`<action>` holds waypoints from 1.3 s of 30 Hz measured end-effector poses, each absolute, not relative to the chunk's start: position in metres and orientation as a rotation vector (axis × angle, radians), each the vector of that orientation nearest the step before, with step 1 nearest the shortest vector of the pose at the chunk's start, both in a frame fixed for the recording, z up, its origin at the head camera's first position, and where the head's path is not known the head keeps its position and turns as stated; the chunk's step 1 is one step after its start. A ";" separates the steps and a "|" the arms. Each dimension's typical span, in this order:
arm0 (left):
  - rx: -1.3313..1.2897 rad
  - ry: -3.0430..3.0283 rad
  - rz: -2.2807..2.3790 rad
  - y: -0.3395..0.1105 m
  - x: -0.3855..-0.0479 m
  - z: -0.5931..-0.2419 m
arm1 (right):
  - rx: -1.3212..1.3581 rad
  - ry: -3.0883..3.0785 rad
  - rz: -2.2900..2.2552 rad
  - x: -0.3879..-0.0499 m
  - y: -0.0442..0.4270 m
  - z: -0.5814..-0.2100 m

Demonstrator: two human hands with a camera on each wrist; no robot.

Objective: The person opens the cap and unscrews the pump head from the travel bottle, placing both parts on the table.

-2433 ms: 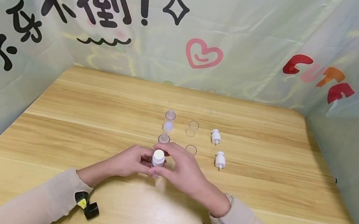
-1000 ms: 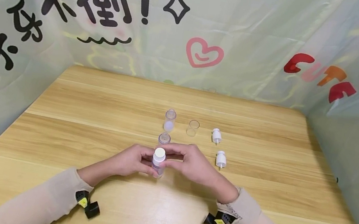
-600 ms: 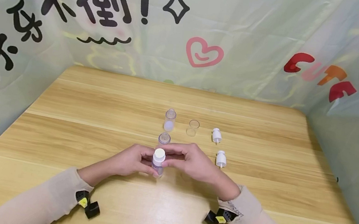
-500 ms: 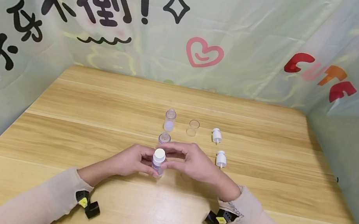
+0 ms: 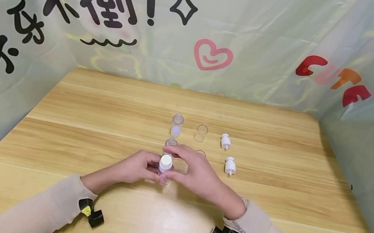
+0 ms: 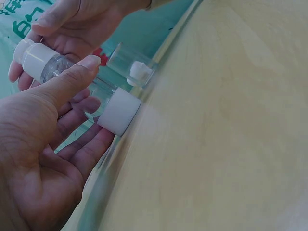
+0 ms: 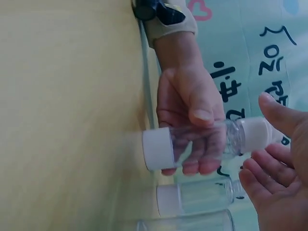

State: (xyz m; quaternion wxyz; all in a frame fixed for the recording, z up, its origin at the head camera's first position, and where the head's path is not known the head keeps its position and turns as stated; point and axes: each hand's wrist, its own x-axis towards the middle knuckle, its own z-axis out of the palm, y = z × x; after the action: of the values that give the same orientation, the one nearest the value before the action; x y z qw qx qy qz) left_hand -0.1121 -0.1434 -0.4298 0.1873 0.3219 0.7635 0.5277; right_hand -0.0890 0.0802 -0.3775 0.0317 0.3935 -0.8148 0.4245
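Observation:
My left hand (image 5: 137, 167) grips a small clear bottle (image 7: 197, 144) with a white base, held upright just above or on the table. A white pump top (image 5: 165, 161) sits on its neck. My right hand (image 5: 196, 172) is spread around the pump top, thumb in front and fingers behind, apart from it as far as the right wrist view shows. Behind the hands stands a second clear bottle (image 5: 171, 142), partly hidden. Farther back is a third bottle (image 5: 177, 125).
Two white pump tops, a nearer one (image 5: 230, 166) and a farther one (image 5: 225, 141), stand on the right of the wooden table (image 5: 99, 110). A clear cap (image 5: 200, 133) stands left of them; another clear cap (image 5: 201, 152) is mostly behind my right hand. Printed cloth (image 5: 261, 30) hangs around the table.
My right thumb and fingers have come off the pump top and spread wider, the wrist moving slightly towards me. The left hand and bottle stay in place.

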 end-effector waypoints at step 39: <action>0.871 2.119 1.518 -0.143 -0.111 -0.430 | 1.208 -2.544 1.569 -0.092 0.079 -0.382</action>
State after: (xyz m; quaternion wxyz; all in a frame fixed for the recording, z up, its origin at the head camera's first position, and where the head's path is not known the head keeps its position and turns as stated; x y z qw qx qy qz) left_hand -0.1107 -0.1434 -0.4299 0.1953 0.3108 0.7561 0.5418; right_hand -0.0924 0.0786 -0.3818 -0.0410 0.3743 -0.7885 0.4863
